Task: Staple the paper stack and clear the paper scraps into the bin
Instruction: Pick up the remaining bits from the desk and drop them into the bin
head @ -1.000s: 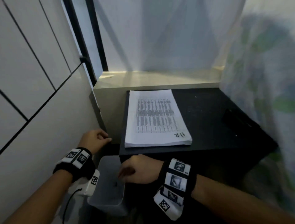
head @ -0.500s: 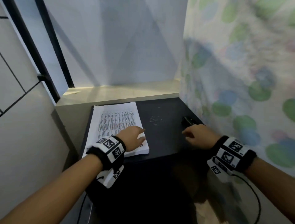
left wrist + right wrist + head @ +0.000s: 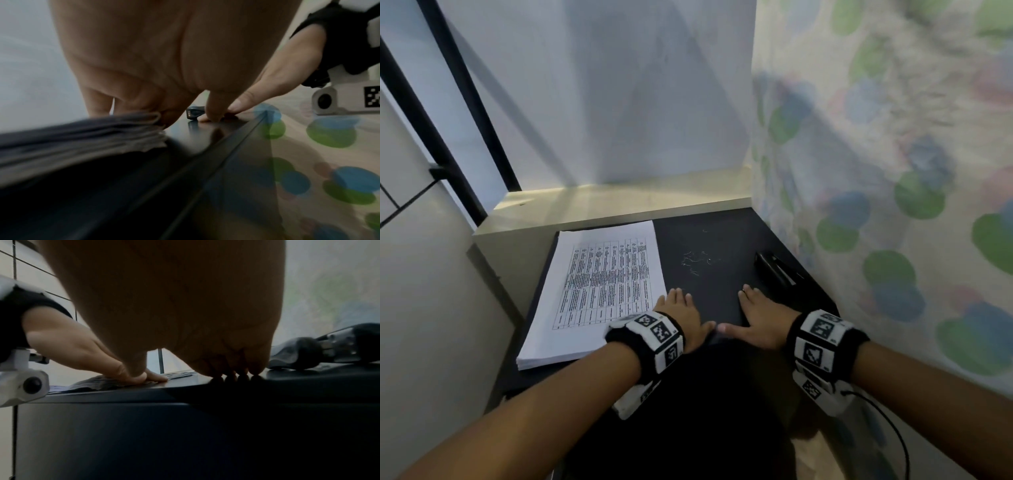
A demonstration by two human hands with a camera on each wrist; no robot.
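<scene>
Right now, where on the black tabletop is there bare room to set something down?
The widest bare patch lies at the back of the black tabletop, between the paper stack and the stapler, beyond the small scattered bits. The front edge is crowded: the left hand and right hand lie flat there, thumbs nearly meeting.

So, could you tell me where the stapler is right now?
In the head view the stapler lies at the right edge of the black table, just beyond the right hand, against the dotted curtain.
</scene>
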